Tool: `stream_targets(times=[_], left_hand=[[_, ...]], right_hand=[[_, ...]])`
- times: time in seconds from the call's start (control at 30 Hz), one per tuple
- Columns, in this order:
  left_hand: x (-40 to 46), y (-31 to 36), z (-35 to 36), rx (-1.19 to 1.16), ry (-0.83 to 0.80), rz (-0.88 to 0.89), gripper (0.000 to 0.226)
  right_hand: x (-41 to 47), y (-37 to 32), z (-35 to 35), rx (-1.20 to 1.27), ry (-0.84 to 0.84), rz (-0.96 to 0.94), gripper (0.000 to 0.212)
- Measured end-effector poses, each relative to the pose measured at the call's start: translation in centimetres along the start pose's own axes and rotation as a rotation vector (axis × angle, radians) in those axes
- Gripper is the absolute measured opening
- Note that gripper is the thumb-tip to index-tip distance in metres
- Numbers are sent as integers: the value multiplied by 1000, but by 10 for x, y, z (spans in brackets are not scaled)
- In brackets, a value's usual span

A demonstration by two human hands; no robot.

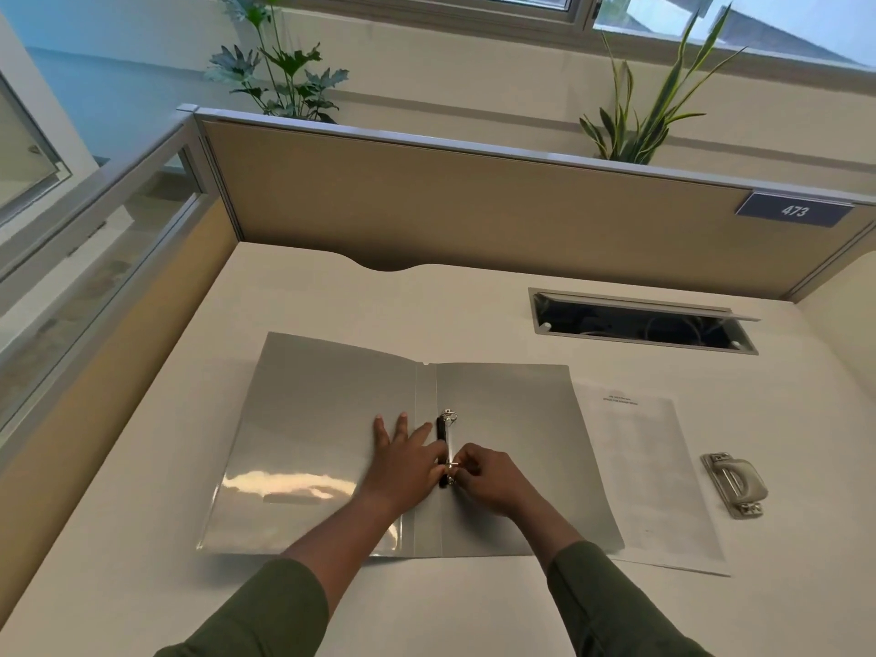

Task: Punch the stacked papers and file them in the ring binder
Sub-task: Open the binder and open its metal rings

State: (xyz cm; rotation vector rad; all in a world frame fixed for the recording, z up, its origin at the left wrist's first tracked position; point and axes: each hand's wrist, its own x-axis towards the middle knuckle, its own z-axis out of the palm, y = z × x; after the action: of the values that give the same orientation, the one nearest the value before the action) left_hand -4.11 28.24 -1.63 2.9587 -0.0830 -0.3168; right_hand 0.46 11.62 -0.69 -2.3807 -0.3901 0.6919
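Ring binder [332, 443], grey, lies open and flat on the white desk [142, 538], both covers spread. The black ring mechanism [442, 431] sits just right of the spine; the far ring [449, 416] shows at its upper end. The left hand [407, 459] rests flat with fingers spread on the left cover, touching the mechanism. The right hand [483, 474] has its fingertips pressed together, pinching the near ring [451, 465]. The stacked papers [649, 471] lie on the desk just right of the binder, partly under its right cover; the printed text is too small to read. The metal hole punch [734, 483] sits near the papers' right edge. A blue plate [795, 210] on the partition [474, 201] reads "473".
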Motion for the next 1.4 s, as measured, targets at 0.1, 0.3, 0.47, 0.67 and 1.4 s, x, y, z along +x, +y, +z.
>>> stream_targets(times=[0.1, 0.3, 0.47, 0.67, 1.4], left_hand=[[0, 2, 3, 67, -23, -4, 38], [2, 3, 31, 123, 13, 38, 64], [5, 9, 35, 106, 68, 20, 71], [8, 13, 31, 59, 53, -34, 72], [-8, 31, 15, 201, -29, -65, 59]], right_hand=[[1, 2, 2, -21, 17, -22, 10], [4, 4, 6, -64, 27, -43, 14], [5, 6, 6, -41, 33, -29, 14], [7, 9, 4, 18, 23, -13, 14], [-11, 26, 4, 119, 95, 9, 25]])
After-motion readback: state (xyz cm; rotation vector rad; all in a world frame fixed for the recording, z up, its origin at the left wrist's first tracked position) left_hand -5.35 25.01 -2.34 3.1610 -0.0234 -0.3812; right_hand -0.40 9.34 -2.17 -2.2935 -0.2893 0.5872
